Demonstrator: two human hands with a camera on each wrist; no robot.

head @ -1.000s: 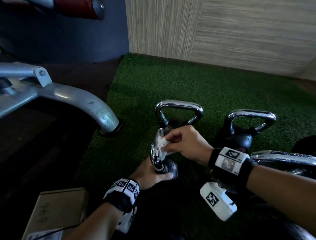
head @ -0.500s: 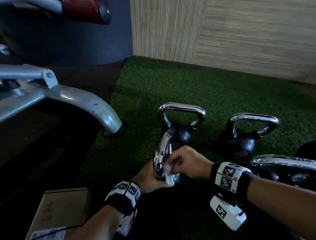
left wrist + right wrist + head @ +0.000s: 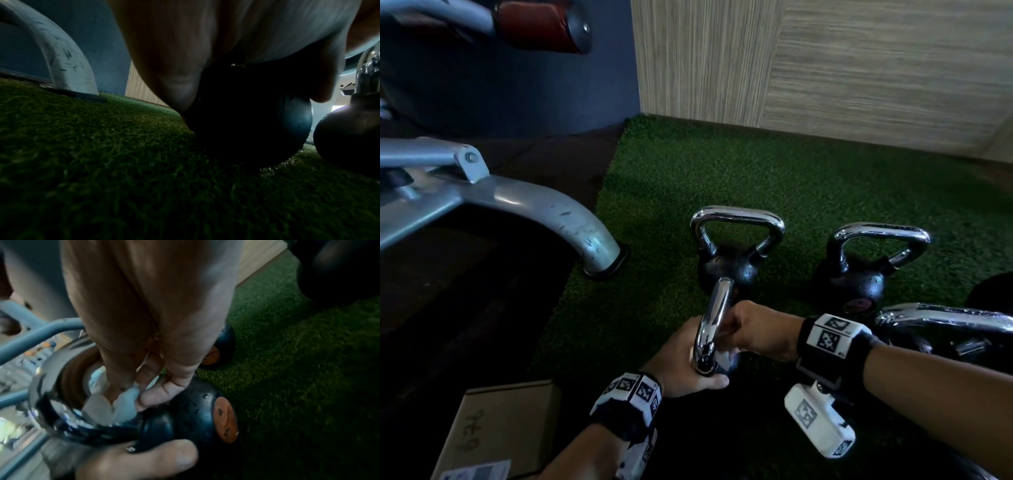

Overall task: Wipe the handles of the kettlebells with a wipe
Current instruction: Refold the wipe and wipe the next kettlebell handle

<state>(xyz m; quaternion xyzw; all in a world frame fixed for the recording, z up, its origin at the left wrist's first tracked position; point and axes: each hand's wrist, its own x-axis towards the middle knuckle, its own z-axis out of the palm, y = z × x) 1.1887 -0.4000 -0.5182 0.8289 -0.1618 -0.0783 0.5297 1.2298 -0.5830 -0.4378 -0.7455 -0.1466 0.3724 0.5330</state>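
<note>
Dim, deep shadows, blurred wrist views

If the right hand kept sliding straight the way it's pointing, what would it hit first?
Probably the left hand, which grips the small kettlebell just beyond the chrome handle that the right hand is wiping. Depth is hard to judge.

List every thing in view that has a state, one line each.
Small kettlebell: tilted, steadied at its ball.
Left hand: grips the small kettlebell's ball.
Right hand: pinches the wipe at the handle's base.
Wipe: crumpled, pressed against chrome.
Middle kettlebell: upright on turf.
Right kettlebell: upright on turf.
</note>
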